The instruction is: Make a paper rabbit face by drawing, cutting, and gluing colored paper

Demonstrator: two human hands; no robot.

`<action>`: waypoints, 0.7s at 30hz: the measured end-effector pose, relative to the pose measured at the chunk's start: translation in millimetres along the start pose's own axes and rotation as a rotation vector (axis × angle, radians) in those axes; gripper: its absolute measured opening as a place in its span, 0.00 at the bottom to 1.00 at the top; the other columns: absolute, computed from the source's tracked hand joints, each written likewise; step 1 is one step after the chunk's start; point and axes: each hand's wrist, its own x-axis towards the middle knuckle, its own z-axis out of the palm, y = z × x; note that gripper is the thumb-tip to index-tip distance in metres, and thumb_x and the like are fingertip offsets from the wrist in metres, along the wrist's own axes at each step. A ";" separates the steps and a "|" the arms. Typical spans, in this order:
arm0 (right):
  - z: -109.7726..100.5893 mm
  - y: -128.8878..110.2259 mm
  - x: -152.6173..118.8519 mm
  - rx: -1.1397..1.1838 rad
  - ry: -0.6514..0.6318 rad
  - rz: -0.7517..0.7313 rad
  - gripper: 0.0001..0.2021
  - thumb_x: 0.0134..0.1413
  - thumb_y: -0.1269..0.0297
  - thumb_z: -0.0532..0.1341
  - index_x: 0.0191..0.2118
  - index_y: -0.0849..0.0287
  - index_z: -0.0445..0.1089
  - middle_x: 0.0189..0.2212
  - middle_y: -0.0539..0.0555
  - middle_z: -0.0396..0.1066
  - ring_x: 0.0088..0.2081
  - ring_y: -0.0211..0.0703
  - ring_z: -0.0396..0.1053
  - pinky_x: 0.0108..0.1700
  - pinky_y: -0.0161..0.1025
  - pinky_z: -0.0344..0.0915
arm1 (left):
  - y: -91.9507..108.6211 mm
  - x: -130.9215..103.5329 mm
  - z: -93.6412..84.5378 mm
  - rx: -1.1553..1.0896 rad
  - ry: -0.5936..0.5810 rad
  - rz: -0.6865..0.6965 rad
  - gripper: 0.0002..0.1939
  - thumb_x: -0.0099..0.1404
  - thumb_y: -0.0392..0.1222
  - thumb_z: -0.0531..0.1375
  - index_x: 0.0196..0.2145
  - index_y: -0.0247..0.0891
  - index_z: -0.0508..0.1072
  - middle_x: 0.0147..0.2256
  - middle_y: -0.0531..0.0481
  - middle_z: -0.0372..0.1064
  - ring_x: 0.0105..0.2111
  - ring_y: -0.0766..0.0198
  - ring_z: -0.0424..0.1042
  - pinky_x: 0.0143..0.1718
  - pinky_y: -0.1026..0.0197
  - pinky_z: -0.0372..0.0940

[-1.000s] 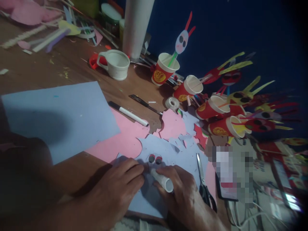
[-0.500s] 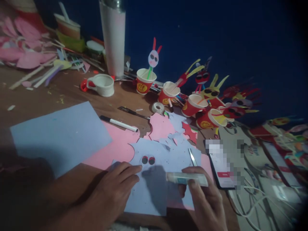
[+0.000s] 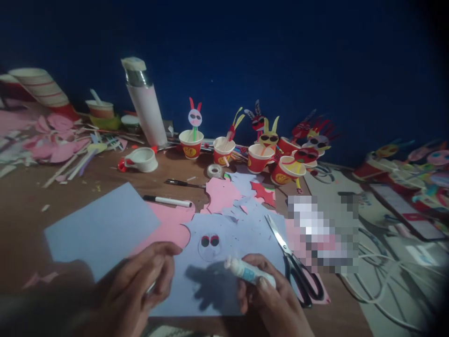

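Note:
My right hand [image 3: 277, 292] grips a small white glue bottle [image 3: 249, 272] with a pale blue label, its nozzle pointing left above the paper. My left hand [image 3: 145, 276] is closed at the lower left, fingers curled; a pale bit shows between them, too small to name. Under both hands lies a light-blue paper sheet [image 3: 206, 299]. Drawn on it is a circle [image 3: 210, 255] with two dark eye cutouts [image 3: 209, 241] edged in red. Scissors [image 3: 294, 262] with black handles lie right of my right hand.
A marker [image 3: 167, 201], a pen [image 3: 184, 183], a tape roll [image 3: 215, 171] and paper scraps [image 3: 222, 194] lie beyond the sheet. Red paper cups [image 3: 191, 150] with paper figures, a mug [image 3: 143, 160] and a flask [image 3: 147, 112] stand behind. White cables [image 3: 379, 281] run at right.
The view has tilted up and shifted right. My left hand has drawn back from the eye cutouts and curled closed. The glue bottle has tilted, and the scissors now show fully.

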 end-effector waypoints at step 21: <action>11.8 4.6 29.3 0.075 -0.206 -0.038 0.18 0.44 0.52 0.65 0.36 0.61 0.67 0.24 0.50 0.67 0.22 0.32 0.62 0.25 0.30 0.56 | 20.6 35.7 55.8 -0.547 -0.151 -0.394 0.23 0.51 0.47 0.64 0.43 0.35 0.68 0.26 0.50 0.68 0.21 0.69 0.65 0.23 0.66 0.61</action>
